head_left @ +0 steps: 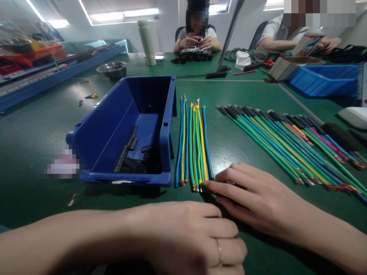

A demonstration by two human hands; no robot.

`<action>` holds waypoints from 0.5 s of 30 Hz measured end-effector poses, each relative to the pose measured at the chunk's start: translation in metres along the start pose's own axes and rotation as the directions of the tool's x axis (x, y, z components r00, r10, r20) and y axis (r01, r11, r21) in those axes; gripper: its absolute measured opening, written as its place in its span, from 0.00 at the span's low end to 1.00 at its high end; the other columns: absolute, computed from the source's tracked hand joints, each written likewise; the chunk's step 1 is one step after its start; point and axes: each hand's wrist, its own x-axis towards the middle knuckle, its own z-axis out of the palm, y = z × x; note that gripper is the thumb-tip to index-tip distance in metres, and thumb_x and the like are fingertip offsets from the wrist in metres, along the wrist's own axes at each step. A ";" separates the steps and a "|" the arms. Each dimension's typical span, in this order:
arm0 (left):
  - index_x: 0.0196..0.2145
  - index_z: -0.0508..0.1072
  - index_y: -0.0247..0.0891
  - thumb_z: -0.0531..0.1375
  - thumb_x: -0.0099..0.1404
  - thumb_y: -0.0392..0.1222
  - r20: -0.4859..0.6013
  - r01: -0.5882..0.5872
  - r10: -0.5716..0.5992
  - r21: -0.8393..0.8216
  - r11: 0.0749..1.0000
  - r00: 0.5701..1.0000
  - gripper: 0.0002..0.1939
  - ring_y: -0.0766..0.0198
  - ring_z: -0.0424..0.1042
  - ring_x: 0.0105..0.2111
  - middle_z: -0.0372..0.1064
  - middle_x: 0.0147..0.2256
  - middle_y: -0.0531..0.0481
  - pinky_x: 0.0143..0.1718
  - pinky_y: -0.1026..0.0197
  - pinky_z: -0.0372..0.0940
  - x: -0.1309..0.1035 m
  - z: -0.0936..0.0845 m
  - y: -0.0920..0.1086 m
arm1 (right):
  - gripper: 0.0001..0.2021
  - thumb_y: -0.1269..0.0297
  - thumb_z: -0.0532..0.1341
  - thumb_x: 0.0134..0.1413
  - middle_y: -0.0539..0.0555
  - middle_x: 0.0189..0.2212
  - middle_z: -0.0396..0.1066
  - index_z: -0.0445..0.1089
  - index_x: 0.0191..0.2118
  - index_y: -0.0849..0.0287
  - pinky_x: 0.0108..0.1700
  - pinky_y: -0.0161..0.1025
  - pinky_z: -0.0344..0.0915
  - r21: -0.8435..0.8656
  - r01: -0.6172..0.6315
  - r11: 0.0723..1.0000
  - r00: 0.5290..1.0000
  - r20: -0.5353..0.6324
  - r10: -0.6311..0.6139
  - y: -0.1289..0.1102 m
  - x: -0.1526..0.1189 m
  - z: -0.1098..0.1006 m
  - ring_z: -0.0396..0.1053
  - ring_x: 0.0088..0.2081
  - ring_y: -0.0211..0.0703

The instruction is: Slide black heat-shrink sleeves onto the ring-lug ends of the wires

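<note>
My right hand [254, 194] reaches in from the right, fingers spread, with fingertips touching the lower ends of a yellow wire [202, 149] and a neighbouring blue wire [207, 141]. Those belong to a row of short blue, yellow and green-striped wires [183, 141], with metal terminals at the far ends and bare copper at several near ends. Close to me, my left hand [197, 236] is closed, a ring on one finger; whatever its curled fingers hold is hidden. Left of the wires stands a dark blue bin [126, 178] with black tube pieces [133, 165] inside.
More wires with black sleeves [266, 141] lie fanned out on the right. Farther back are a steel bowl [112, 70], a pale green bottle [146, 44], a metal stand [216, 74], a cardboard box [282, 70] and a light blue bin [323, 82]. Two people sit across the green table.
</note>
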 end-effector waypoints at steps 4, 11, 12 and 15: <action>0.46 0.89 0.39 0.55 0.85 0.39 -0.006 0.004 -0.004 0.004 1.000 1.000 0.19 0.59 0.79 0.48 0.86 0.50 0.52 0.47 0.56 0.77 0.001 -0.001 0.001 | 0.11 0.67 0.57 0.84 0.53 0.36 0.78 0.77 0.59 0.62 0.35 0.45 0.69 -0.032 -0.050 0.998 0.999 -0.019 0.049 0.001 0.000 0.000 0.74 0.34 0.46; 0.46 0.88 0.38 0.53 0.85 0.36 -0.028 -0.001 0.001 0.015 1.000 1.000 0.21 0.59 0.79 0.48 0.86 0.51 0.50 0.46 0.57 0.76 -0.001 -0.003 -0.001 | 0.09 0.70 0.59 0.82 0.54 0.37 0.80 0.78 0.52 0.57 0.35 0.43 0.69 -0.014 -0.069 0.998 0.997 0.018 0.069 0.003 -0.001 0.000 0.75 0.35 0.45; 0.45 0.88 0.38 0.53 0.85 0.36 -0.037 -0.008 0.009 0.019 1.000 0.999 0.21 0.59 0.79 0.47 0.86 0.50 0.49 0.45 0.57 0.76 -0.001 -0.002 -0.001 | 0.09 0.70 0.59 0.81 0.54 0.37 0.80 0.78 0.52 0.57 0.35 0.43 0.69 -0.012 -0.067 0.998 0.998 0.018 0.067 0.003 -0.001 0.000 0.75 0.35 0.45; 0.44 0.88 0.38 0.53 0.86 0.36 -0.070 -0.020 0.021 0.014 1.000 0.997 0.23 0.60 0.79 0.45 0.86 0.48 0.49 0.43 0.58 0.76 0.000 -0.002 -0.001 | 0.08 0.70 0.60 0.80 0.55 0.39 0.80 0.78 0.52 0.57 0.36 0.43 0.70 -0.004 -0.063 0.998 0.998 0.026 0.063 0.005 -0.002 0.000 0.76 0.36 0.45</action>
